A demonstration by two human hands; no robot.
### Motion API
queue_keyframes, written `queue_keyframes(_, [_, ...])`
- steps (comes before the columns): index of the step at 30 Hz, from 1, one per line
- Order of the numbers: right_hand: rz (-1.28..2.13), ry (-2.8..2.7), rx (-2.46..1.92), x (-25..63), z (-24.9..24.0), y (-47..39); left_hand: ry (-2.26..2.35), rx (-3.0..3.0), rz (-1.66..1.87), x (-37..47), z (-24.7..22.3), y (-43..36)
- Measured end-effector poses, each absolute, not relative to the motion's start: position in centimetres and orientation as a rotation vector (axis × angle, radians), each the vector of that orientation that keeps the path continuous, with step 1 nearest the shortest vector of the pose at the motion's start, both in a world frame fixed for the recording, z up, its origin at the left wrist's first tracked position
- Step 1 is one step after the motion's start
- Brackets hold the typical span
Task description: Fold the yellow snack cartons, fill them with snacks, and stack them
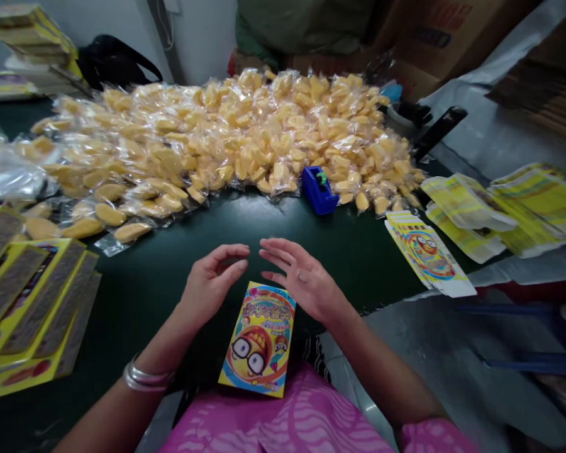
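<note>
A yellow printed box, with a cartoon face in black glasses on its front, lies at the table's near edge against my pink top. Above its upper left corner is my left hand, empty, with thumb and fingers apart and a silver bangle on the wrist. My right hand hovers by the box's upper right corner, fingers spread and nothing in them. The fingertips of both hands face each other across a small gap. Beyond them a blue tape dispenser with green tape stands on the dark green table.
A wide heap of yellow oval pieces in clear plastic bags fills the back of the table. Yellow printed cartons lie at left. A fanned stack of flat boxes and more yellow cartons are at right. Brown cardboard boxes stand behind.
</note>
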State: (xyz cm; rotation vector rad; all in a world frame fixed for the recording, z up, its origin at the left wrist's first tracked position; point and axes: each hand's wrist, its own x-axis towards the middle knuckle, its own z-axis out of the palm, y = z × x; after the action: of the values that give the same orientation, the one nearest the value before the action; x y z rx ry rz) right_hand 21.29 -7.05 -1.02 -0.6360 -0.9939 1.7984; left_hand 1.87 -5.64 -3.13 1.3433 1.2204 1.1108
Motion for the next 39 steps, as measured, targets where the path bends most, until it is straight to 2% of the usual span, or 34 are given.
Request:
queue_keyframes(4, [1.824, -0.970, -0.602, 21.5, -1.2, -6.5, 1.107, 1.210, 1.120, 2.5, -2.2, -5.2])
queue_keyframes(12, [2.205, -0.466, -0.319, 22.0, -1.6, -7.1, 1.066, 1.363, 1.127, 3.9, -0.6, -4.6])
queue_keyframes(18, [2.210, -0.408, -0.060, 21.8, -2.4, -7.6, 1.008, 1.388, 1.134, 5.5, -0.2, -4.3])
queue_keyframes(24, [2.221, -0.375, 0.036, 22.8, -2.8, -7.5, 1.108, 1.715, 1.082, 3.8, -0.3, -3.8])
queue_keyframes(32, [2.289, -0.437, 0.034, 23.1, -3.4, -6.9, 0.988, 1.401, 0.922, 4.5, 1.2, -4.3])
queue_keyframes(39, [2.310, -0.483, 0.052, 22.9, -3.9, -6.8, 1.030, 1.472, 0.891, 4.8, 1.6, -3.5])
